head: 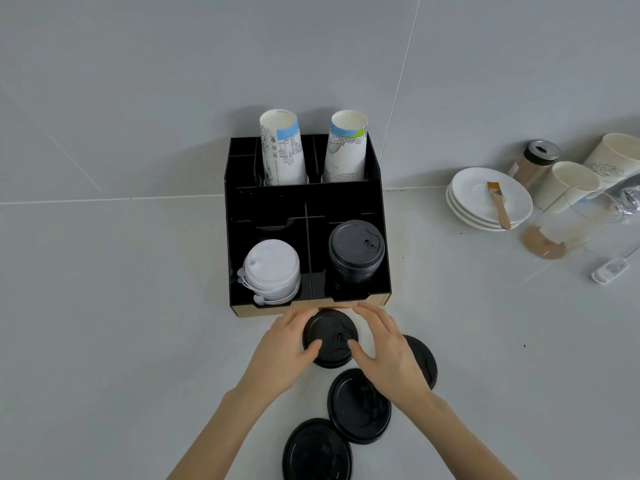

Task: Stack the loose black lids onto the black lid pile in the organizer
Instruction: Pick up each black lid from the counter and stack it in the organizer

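A black organizer (pixel 263 206) stands against the wall. Its front right compartment holds the black lid pile (pixel 356 252); the front left holds a white lid pile (pixel 272 268). Just in front of the organizer a loose black lid (pixel 330 336) is gripped from both sides: my left hand (pixel 284 351) on its left rim, my right hand (pixel 384 351) on its right rim. Three more loose black lids lie on the counter: one (pixel 424 358) partly hidden under my right hand, one (pixel 358 408) nearer me, one (pixel 317 452) at the bottom edge.
Two tall stacks of printed paper cups (pixel 282 150) (pixel 346 150) stand in the organizer's back compartments. To the right sit stacked white saucers (pixel 474 188) with a small brush (pixel 498 202), a shaker jar (pixel 535 162), paper cups (pixel 568 183) and a clear glass (pixel 568 230).
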Motion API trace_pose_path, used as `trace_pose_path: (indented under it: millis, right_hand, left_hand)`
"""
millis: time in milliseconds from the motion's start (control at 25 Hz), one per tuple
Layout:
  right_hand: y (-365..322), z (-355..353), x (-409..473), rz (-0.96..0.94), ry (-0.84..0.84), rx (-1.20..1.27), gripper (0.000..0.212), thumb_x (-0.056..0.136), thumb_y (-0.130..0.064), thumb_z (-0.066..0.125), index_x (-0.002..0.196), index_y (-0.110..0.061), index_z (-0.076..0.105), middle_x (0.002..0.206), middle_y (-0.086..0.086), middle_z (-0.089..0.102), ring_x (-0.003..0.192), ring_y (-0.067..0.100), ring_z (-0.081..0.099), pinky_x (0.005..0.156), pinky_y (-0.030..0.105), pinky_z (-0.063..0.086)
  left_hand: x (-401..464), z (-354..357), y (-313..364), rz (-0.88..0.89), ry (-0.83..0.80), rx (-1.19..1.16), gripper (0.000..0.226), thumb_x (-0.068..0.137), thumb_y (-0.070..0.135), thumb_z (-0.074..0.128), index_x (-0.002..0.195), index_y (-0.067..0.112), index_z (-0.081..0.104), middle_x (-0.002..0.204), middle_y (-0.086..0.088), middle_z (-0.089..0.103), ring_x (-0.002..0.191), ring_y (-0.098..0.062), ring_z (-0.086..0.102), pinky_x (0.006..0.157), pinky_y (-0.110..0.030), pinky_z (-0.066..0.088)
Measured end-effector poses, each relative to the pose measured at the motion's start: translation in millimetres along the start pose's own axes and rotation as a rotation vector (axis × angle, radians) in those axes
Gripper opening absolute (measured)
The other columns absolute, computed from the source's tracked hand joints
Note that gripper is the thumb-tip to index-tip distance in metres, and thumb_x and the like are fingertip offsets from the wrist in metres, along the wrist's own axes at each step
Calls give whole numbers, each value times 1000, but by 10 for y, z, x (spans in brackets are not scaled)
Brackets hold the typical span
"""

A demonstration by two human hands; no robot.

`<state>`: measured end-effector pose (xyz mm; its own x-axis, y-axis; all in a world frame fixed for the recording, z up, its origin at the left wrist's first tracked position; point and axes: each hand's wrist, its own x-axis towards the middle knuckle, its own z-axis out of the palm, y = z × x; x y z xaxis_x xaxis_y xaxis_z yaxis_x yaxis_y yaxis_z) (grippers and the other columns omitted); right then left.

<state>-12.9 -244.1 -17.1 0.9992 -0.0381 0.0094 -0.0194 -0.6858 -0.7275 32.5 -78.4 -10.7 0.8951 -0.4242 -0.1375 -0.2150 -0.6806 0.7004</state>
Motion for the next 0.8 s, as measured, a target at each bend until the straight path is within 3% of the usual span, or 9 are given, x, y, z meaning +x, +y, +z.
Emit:
trace_pose_path:
  millis: [200,400,800]
  right_hand:
    - [148,133,-15,76,-169,-102,54,83,-17,56,132,-17,32,142,2,34,131,19,31,106,29,31]
    - [190,191,-12,77,-192,-103,54,82,-14,56,131,-16,34,141,3,36,129,20,35,108,32,33]
    - [125,150,-42,68,-134,-29,49,82,-11,57,127,-16,39,138,-1,42,122,18,45,97,18,34]
  left_hand:
    - [-50,158,-144,-96,-76,54,59,84,24,55,135,19,25,142,-4,33,129,-20,33,108,-29,27]
    - [-48,244,-177,-104,-105,88,62,85,27,54,136,18,20,144,-2,29,130,-20,29,108,-29,26]
    - [-144,226,-107,-59,-47,49,59,85,26,54,135,20,25,143,-1,30,129,-16,30,106,-23,25]
